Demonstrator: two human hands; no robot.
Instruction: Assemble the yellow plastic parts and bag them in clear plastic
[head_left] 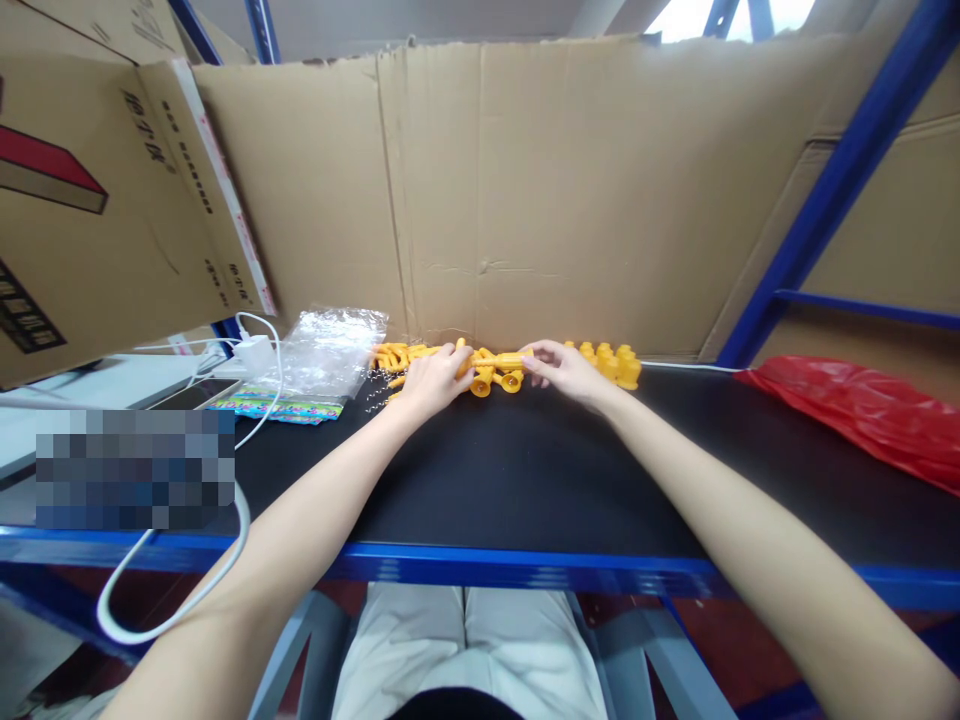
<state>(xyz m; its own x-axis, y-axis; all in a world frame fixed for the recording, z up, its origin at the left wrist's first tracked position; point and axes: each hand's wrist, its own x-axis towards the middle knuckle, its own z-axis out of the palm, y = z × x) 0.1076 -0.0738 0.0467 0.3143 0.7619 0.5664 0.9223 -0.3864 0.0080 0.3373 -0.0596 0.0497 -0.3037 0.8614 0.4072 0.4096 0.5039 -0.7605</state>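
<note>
My left hand point(437, 380) is closed around a yellow plastic piece point(463, 357) whose rounded end pokes up past the fingers. My right hand point(568, 371) pinches the right end of a slim yellow tube-like part point(506, 359), which spans the space between both hands. Whether the two pieces are joined is hidden by my left fingers. Just below the tube lie yellow cup-shaped parts point(511, 381). Several yellow pieces point(401, 356) are heaped left of my left hand, with small springs point(379, 400) beside them. Upright yellow knobbed parts point(624, 366) stand behind my right hand.
A clear plastic bag point(326, 345) rests over colourful packets point(300, 408) at left, near a white charger with cables point(255, 355). A red plastic bag point(855, 415) lies at right. Cardboard point(562, 190) walls the back; a blue rail point(525, 566) edges the black tabletop point(517, 480).
</note>
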